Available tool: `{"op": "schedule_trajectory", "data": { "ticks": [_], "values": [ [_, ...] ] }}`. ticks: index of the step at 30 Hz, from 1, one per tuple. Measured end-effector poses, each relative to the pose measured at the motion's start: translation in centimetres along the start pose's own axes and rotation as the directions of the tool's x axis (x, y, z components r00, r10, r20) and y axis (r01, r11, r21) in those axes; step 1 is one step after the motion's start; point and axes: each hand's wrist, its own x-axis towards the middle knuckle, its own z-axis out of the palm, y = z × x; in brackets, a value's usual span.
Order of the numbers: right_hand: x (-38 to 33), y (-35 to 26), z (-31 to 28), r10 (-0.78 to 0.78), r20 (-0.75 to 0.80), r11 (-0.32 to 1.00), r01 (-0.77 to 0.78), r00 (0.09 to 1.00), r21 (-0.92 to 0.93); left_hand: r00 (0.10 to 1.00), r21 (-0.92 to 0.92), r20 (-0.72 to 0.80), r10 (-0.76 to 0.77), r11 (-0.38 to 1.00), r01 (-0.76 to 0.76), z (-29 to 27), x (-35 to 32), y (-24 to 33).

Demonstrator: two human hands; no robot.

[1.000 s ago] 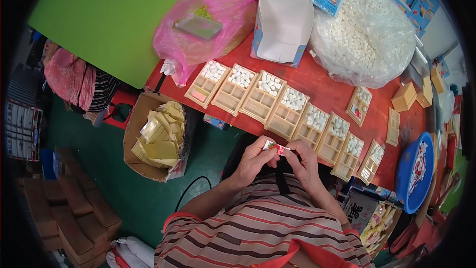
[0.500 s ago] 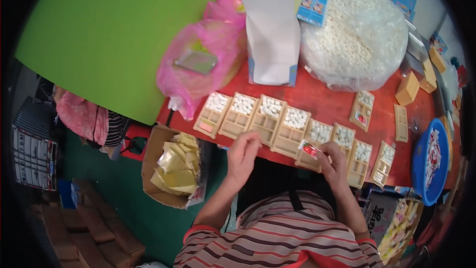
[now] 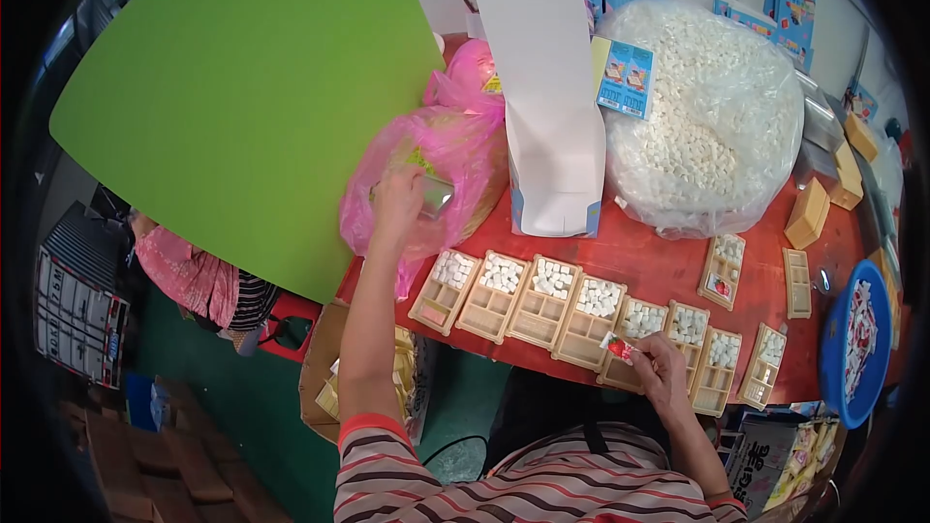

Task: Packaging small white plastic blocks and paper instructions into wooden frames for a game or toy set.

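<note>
My left hand (image 3: 399,201) reaches far forward into the open pink plastic bag (image 3: 426,150) at the back left of the red table (image 3: 659,261); its fingers are in the bag and what they touch is hidden. My right hand (image 3: 661,368) stays near the table's front edge, pinching a small red and white packet (image 3: 618,349) over the row of tan divided trays (image 3: 542,300). Those trays hold white cubes in their compartments.
A big clear bag of white cubes (image 3: 707,116) and a tall white paper bag (image 3: 547,97) stand behind the trays. A blue bowl (image 3: 852,349) sits at the right edge. A cardboard box of tan trays (image 3: 325,383) stands on the floor beside a green board (image 3: 252,97).
My hands were together at my chest holding the packet. The left hand has let go and stretched out to the pink bag; the right hand has carried the packet over the trays.
</note>
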Motion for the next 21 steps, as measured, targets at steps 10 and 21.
{"op": "schedule_trajectory", "data": {
  "ticks": [10, 21],
  "values": [
    [-0.5, -0.5, -0.4, 0.056, -0.007, 0.997, -0.056, 0.998, -0.056, 0.830, 0.675, 0.399, -0.390, 0.738, 0.022, 5.1, 6.5, -1.5],
    [0.5, 0.6, -0.1, 0.052, -0.011, 0.997, -0.053, 0.999, -0.051, 0.864, 0.714, 0.346, -0.366, 0.701, 0.011, 6.1, 6.6, -3.8]
  ]
}}
